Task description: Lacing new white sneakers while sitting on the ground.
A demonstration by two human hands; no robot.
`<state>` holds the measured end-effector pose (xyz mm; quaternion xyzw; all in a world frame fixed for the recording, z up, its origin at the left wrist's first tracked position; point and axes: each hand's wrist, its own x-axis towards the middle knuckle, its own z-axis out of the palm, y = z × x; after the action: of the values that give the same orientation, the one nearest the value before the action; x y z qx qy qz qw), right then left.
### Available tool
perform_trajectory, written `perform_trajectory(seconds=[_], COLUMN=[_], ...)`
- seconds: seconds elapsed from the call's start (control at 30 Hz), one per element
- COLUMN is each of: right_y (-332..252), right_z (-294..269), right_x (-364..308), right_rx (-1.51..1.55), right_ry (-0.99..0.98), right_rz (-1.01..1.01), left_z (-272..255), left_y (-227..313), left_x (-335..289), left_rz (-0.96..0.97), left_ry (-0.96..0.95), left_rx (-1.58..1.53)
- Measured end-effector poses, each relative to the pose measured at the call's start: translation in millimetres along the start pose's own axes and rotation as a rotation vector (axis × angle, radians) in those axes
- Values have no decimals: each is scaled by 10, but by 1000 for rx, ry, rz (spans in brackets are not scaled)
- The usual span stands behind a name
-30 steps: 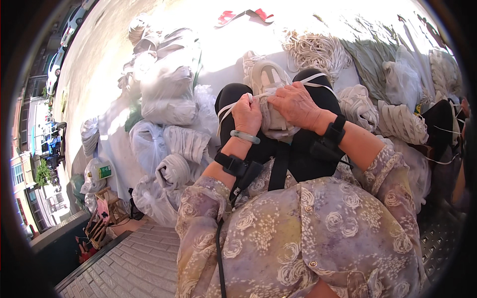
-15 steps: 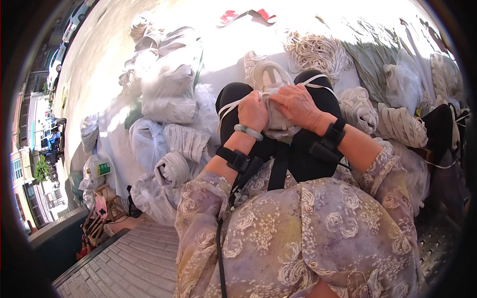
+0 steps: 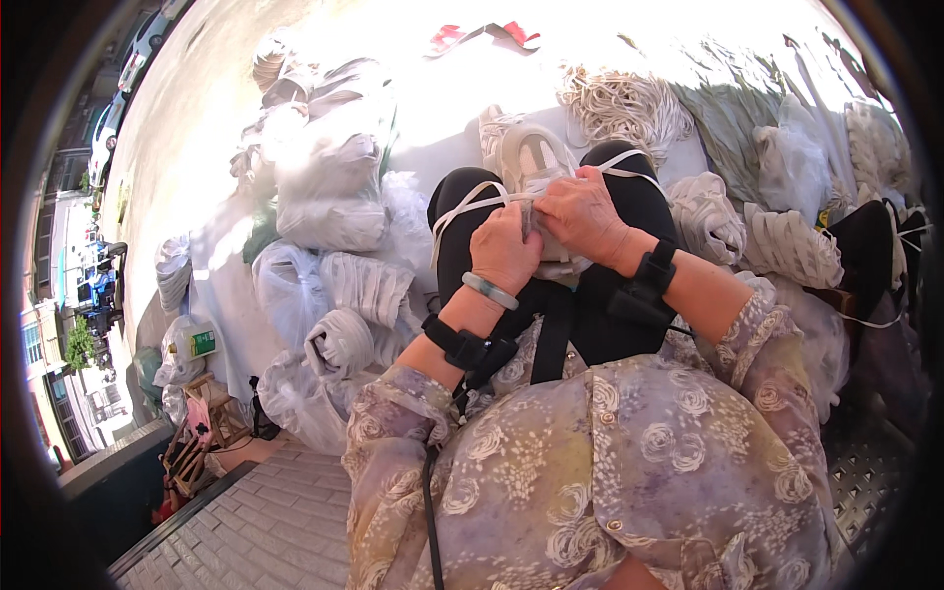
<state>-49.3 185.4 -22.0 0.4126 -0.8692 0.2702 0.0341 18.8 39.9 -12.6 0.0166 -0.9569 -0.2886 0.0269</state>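
A pale beige-white shoe (image 3: 536, 149) lies between my black-clad knees, toe pointing away from me. White shoelace (image 3: 460, 208) runs out of it in loose lengths, one over my left knee and the other over my right. My left hand (image 3: 503, 250) is closed at the shoe's left side, its fingertips pinching the lace. Close against it, my right hand (image 3: 588, 220) bends its fingers over the lacing and grips there. The fingers hide the middle of the shoe and the exact spot where the lace is held.
Beyond my right knee sits a heap of loose white laces (image 3: 629, 113). Plastic-wrapped bundles (image 3: 332, 187) line the left, and rolled pale bundles (image 3: 706, 218) lie to the right. At lower left stands a small wooden chair (image 3: 197, 442). A red-tipped strap (image 3: 482, 37) lies far ahead.
My left hand has dropped slightly down and toward me, its fingers opening a little from a tighter fist. My right hand has shifted slightly but remains on the lacing.
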Motion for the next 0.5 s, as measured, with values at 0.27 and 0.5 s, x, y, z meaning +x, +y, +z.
perform_trajectory(seconds=[0.27, 0.5], right_y=[-44, -41], right_z=[99, 141], right_x=[96, 163], right_rx=[-58, -179], right_ry=[-47, 41], right_rz=[10, -207], left_z=[41, 40], left_y=[-145, -170], left_x=[52, 75], left_rz=[-62, -69], left_ry=[9, 39], left_rx=[-339, -412])
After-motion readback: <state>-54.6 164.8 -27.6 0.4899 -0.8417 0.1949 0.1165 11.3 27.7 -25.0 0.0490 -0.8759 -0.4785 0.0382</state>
